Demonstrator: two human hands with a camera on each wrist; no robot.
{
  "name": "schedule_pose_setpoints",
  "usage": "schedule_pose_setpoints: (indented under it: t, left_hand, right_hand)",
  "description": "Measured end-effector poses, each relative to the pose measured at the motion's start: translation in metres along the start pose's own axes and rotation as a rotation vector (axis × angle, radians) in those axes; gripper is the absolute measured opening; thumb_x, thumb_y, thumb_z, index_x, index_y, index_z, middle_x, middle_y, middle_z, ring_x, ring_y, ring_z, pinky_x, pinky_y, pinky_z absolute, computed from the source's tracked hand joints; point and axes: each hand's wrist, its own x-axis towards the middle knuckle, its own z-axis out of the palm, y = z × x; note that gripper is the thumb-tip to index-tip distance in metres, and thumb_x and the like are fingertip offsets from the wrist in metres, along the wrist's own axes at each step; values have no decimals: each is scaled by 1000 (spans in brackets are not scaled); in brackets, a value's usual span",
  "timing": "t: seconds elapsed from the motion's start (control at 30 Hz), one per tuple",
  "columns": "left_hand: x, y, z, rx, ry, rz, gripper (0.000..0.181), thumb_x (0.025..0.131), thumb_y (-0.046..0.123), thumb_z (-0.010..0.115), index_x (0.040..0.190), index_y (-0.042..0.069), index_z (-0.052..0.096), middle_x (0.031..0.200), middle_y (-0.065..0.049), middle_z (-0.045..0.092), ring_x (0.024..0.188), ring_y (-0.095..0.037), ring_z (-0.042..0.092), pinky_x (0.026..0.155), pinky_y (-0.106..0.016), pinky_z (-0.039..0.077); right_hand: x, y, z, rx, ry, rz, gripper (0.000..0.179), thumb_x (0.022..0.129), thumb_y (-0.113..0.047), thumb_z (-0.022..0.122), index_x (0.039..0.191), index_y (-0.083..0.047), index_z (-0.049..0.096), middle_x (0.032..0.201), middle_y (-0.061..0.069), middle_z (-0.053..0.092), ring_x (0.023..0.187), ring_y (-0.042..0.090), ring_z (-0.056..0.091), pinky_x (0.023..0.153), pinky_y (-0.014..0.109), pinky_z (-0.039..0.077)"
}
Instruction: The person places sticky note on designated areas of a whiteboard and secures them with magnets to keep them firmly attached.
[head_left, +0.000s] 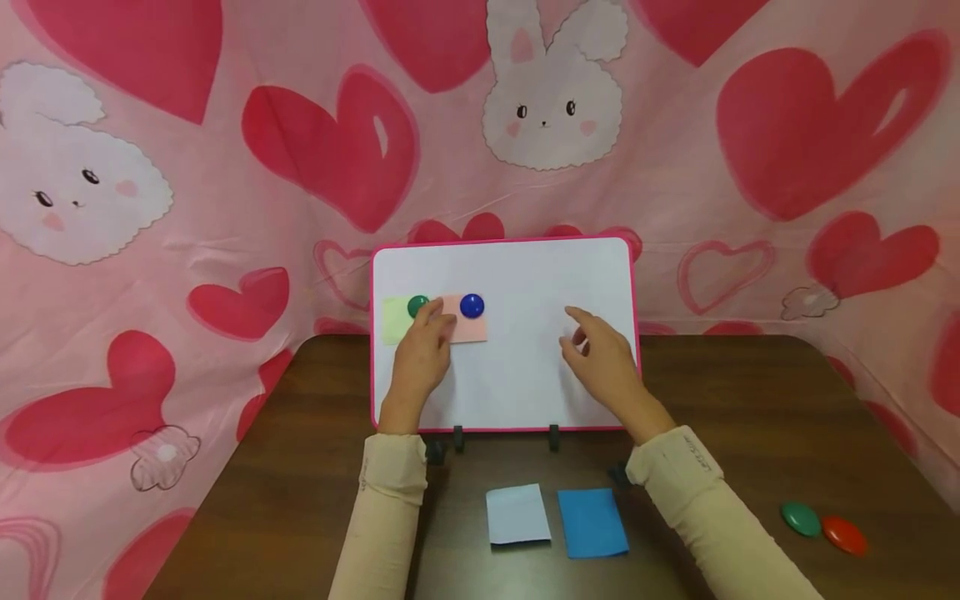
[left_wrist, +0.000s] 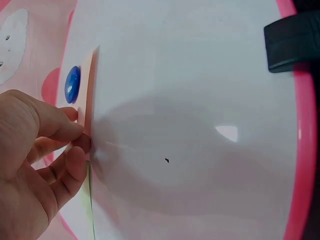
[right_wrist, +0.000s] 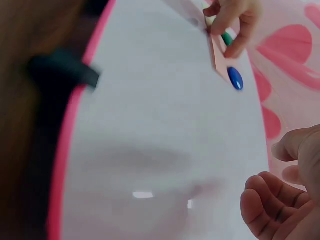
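Observation:
My left hand [head_left: 422,354] is at the whiteboard [head_left: 517,375], its fingertips against the left part of a pink paper note [head_left: 470,331]. A round blue magnet [head_left: 472,306] sits on that note's upper right. Beside it, a pale green note [head_left: 395,317] bears a green magnet [head_left: 417,306], partly hidden by my left fingers. In the left wrist view, the pink note's lower edge stands out from the board. My right hand [head_left: 602,354] hovers before the board's right side, fingers loosely bent with nothing between them.
On the table before the board lie a white note [head_left: 517,515] and a blue note [head_left: 592,523]. A loose green magnet [head_left: 801,518] and a red magnet [head_left: 844,535] rest at the right. Dark clips [head_left: 554,437] hold the board's lower edge; a patterned pink cloth [head_left: 450,167] hangs behind.

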Motion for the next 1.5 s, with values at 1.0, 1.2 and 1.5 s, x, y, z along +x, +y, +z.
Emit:
schedule_pose_setpoints:
  t: [1.0, 1.2, 1.5]
  left_hand:
    - [-14, 1, -5, 96, -17, -11, 27, 101, 17, 62, 123, 6, 72, 138, -10, 58, 125, -31, 57, 97, -47, 50]
    - [-42, 10, -17, 122, -234, -3, 22, 98, 17, 63, 114, 7, 74, 115, -10, 71, 107, -30, 65, 95, -48, 51]
    - [-106, 27, -1, 114, -649, 143, 21, 94, 26, 70, 108, 10, 71, 93, 2, 65, 85, -18, 62, 83, -43, 53]
  right_hand:
    - [-181, 128, -143, -298, -53, 239, 16, 93, -13, 70, 100, 1, 70, 89, 12, 70, 76, 28, 62, 65, 51, 47]
    - [-205, 141, -151, -264, -83, 376, 21, 97, -25, 68, 102, -5, 72, 92, 10, 69, 78, 13, 60, 60, 38, 47]
    - [-228, 152, -153, -233, -138, 505, 38, 103, -32, 58, 114, 3, 65, 86, 5, 63, 71, 9, 52, 59, 31, 40]
